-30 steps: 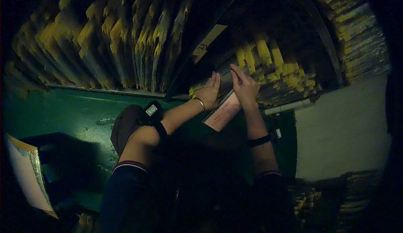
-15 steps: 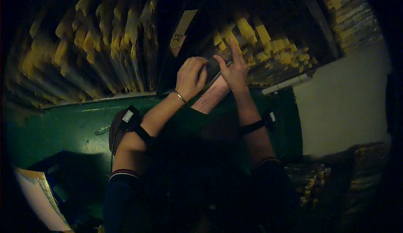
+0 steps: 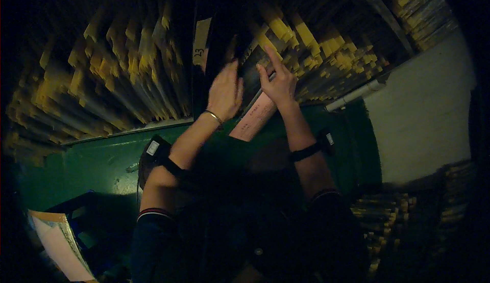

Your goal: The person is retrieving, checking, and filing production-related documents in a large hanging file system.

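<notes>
Dim shelves of yellow-tabbed files (image 3: 127, 79) rise where both hands (image 3: 224, 92) (image 3: 278, 81), fingers spread, hold a pink slip (image 3: 253, 117).

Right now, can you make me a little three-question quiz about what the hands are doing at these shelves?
1. True or false: the left hand wears a thin bracelet at the wrist.
2. What colour is the slip under the right hand? A) blue B) pink C) white
3. Fill in: both hands reach up into rows of upright ______ files on the shelf.

Key: 1 true. 2 B. 3 yellow.
</notes>
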Available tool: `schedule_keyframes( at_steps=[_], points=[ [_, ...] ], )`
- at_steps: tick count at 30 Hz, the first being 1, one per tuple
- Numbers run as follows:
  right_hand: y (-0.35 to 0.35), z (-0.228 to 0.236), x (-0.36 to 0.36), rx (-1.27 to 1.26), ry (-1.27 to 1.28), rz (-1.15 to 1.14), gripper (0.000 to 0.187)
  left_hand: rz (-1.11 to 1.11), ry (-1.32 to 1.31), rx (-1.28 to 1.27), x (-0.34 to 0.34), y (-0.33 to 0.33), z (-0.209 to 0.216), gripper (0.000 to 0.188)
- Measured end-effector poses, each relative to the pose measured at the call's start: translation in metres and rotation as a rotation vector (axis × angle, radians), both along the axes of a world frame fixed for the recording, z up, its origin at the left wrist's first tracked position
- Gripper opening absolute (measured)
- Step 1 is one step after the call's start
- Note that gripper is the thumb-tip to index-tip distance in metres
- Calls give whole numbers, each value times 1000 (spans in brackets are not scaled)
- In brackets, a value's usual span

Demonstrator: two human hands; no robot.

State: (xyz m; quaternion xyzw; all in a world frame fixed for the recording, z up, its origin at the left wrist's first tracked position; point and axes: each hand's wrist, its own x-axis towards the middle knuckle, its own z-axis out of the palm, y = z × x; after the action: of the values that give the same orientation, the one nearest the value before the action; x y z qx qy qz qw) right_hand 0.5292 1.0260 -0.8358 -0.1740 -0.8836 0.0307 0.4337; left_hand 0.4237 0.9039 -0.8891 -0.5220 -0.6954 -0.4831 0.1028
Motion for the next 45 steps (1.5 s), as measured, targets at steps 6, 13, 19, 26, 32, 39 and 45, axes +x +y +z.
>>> schedule_keyframes(
  at_steps=[6, 13, 19, 26, 32, 39, 45],
  points=[
    [-4, 1, -2, -65, -58, -70, 56, 26, 13, -180, -14, -14, 7, 52],
    [1, 1, 1, -93, -19, 58, 65, 46, -127, 8, -10, -12, 17, 53],
    [-2, 2, -3, -29, 119, 171, 69, 96, -239, -20, -8, -13, 35, 60],
    [-13, 10, -2, -77, 41, 124, 69, 290, -52, -155, -15, -5, 14, 35],
    [-2, -4, -1, -82, 154, 143, 63, 165, 654, 209, -17, -13, 34, 50],
    [-7, -1, 6, -61, 132, 118, 54, 69, 979, -221, -19, -19, 38, 59],
    [-6, -1, 2, -107, 170, 135, 55, 61, 916, -162, -20, -17, 33, 56]
  ],
)
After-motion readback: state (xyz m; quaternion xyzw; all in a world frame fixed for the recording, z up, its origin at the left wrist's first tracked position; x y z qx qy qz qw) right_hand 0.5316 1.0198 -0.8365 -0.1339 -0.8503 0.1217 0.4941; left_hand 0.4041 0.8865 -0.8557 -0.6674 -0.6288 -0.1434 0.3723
